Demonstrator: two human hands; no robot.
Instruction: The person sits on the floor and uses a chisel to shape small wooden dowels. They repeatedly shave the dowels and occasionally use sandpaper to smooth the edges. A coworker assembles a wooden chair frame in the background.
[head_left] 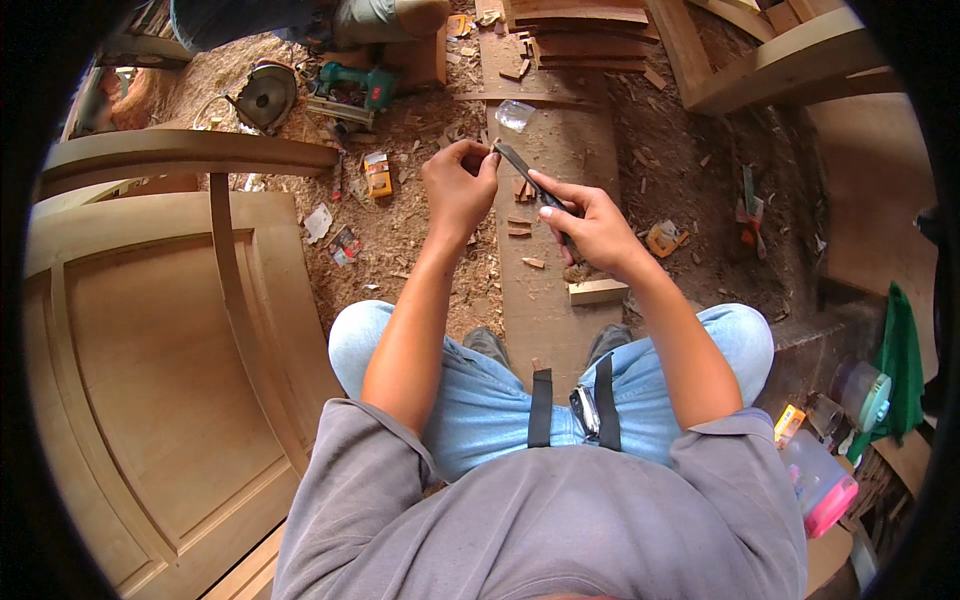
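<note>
My left hand [460, 195] is closed in a pinch around a small sliver of light wood [496, 144], most of it hidden by the fingertips. My right hand [585, 225] grips a long black tool [525, 170], likely a blade, angled up so its tip meets the piece at my left fingers. Below both hands a long plank [545, 310] lies between my feet, with small brown offcuts [519, 220] and a short pale wood block [597, 291] on it.
At left are a panelled door [150, 390] and a curved wooden rail [130, 155]. A circular saw [262, 95], a green power tool [370, 82] and another person's leg [370, 20] are beyond. Wooden frames [750, 75] and plastic containers [815, 480] stand at right, among scattered shavings.
</note>
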